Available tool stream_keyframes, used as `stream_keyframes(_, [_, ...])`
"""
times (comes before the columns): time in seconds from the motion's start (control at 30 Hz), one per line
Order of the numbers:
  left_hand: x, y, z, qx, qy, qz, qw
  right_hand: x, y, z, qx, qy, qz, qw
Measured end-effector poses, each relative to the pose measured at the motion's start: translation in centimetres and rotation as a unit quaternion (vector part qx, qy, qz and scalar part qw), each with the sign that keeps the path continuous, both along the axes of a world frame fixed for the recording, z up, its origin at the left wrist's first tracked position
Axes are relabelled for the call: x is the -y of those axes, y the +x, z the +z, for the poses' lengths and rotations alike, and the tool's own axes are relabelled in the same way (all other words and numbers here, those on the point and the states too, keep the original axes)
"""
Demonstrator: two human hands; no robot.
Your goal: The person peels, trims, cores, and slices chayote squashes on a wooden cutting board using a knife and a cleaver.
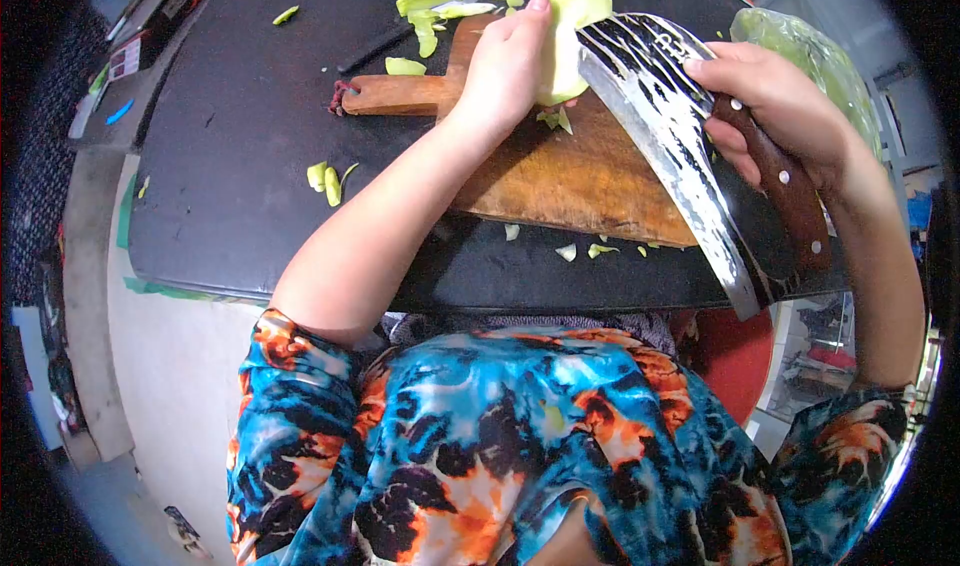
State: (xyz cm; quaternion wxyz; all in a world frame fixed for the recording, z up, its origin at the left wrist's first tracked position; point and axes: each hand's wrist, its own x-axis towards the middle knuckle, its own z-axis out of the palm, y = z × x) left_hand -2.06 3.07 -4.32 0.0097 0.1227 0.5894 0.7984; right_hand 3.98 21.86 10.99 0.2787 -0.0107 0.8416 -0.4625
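Observation:
My left hand point(505, 71) is closed around a pale green vegetable point(580, 11) and holds it above the wooden cutting board point(570, 181). My right hand point(775, 96) grips a large cleaver point(650, 116) at its riveted brown handle, thumb on the upper part of the blade. The broad blade has dark and shiny patches, and its top end lies against or right beside the vegetable; I cannot tell whether it cuts in. Small green scraps point(555, 121) are on the board under the vegetable.
Peelings point(430, 11) are heaped behind the board on the black table point(230, 116), with more scraps point(328, 181) to the left. A dark slim tool point(375, 51) lies near the board's handle. A clear plastic bag with green contents point(805, 51) stands behind my right hand.

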Motion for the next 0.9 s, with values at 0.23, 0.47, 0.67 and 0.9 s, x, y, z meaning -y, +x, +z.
stream_keyframes(0.23, [-0.1, -1.0, -1.2, -0.039, -0.039, 0.054, 0.997, 0.6, 2.5, -3.1, -0.022, -0.076, -0.085, 0.993])
stream_keyframes(0.47, [0.1, -1.3, -1.4, 0.015, 0.023, 0.063, 0.998, 1.6, 3.3, -4.9, -0.007, -0.153, -0.128, 0.980])
stream_keyframes(0.67, [0.0, -2.0, -2.1, 0.002, 0.012, 0.133, 0.991, 2.7, 3.6, -5.0, -0.027, -0.190, -0.137, 0.972])
stream_keyframes(0.9, [-0.1, -0.4, 0.1, 0.018, 0.108, 0.145, 0.983, 4.3, 3.3, -5.3, -0.028, -0.208, -0.149, 0.966])
